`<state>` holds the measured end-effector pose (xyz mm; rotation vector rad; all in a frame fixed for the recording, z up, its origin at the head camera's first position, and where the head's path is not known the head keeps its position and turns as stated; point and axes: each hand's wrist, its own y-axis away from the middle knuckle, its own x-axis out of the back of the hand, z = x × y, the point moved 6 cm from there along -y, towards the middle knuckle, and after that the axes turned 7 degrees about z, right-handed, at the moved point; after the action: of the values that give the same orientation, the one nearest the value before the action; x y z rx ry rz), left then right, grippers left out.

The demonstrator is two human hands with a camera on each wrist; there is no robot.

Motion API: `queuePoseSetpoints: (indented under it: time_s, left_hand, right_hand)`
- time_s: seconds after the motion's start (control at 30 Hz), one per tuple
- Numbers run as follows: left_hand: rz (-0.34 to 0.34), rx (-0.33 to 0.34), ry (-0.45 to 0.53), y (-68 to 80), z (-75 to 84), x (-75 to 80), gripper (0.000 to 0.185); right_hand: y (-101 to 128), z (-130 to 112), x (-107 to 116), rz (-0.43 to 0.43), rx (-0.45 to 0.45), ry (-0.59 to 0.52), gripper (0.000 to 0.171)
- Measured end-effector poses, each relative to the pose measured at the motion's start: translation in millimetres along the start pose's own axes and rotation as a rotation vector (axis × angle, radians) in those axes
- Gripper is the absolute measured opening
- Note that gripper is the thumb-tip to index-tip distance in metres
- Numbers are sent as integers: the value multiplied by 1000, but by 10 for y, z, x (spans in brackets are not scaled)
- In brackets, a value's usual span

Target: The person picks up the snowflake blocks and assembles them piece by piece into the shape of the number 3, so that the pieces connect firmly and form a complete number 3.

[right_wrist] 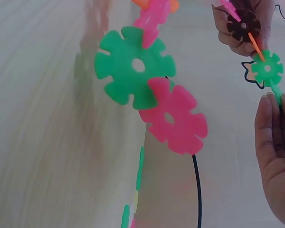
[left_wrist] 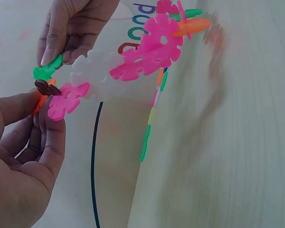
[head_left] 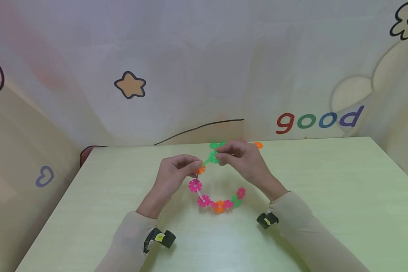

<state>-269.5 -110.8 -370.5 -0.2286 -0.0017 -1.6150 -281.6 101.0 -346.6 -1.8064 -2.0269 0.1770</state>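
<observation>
A curved chain of slotted plastic flower discs hangs between the two hands. My left hand [head_left: 176, 173] pinches an orange disc [head_left: 200, 170] close to the chain's upper end. My right hand [head_left: 243, 162] holds a green disc [head_left: 213, 156] between thumb and fingers, linked to another green disc [right_wrist: 267, 69]. Below the left fingers come a brown disc [right_wrist: 243, 24], a pink disc [left_wrist: 66, 100] and a translucent white disc [left_wrist: 97, 71]. Farther along are pink discs [head_left: 204, 201], an orange disc [head_left: 219, 206] and, at the free end, a green disc [right_wrist: 133, 64] joined to a pink one [right_wrist: 178, 121].
More loose discs lie along the table's back edge, among them green ones [head_left: 213, 145] and an orange one [head_left: 258, 145]; the right hand partly hides them. The pale wooden table [head_left: 326, 196] meets a printed cloth backdrop [head_left: 190, 75]. Each wrist wears a black camera strap.
</observation>
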Motion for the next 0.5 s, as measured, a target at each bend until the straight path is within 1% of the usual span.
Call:
queuePoseSetpoints:
  time_s: [0.27, 0.5]
  left_hand:
    - [-7, -16, -6, 9, 10, -8, 19]
    - [-2, -8, -23, 13, 3, -17, 17]
  right_hand:
    - [2, -40, -7, -27, 5, 14, 12]
    - [9, -39, -11, -31, 16, 18, 11]
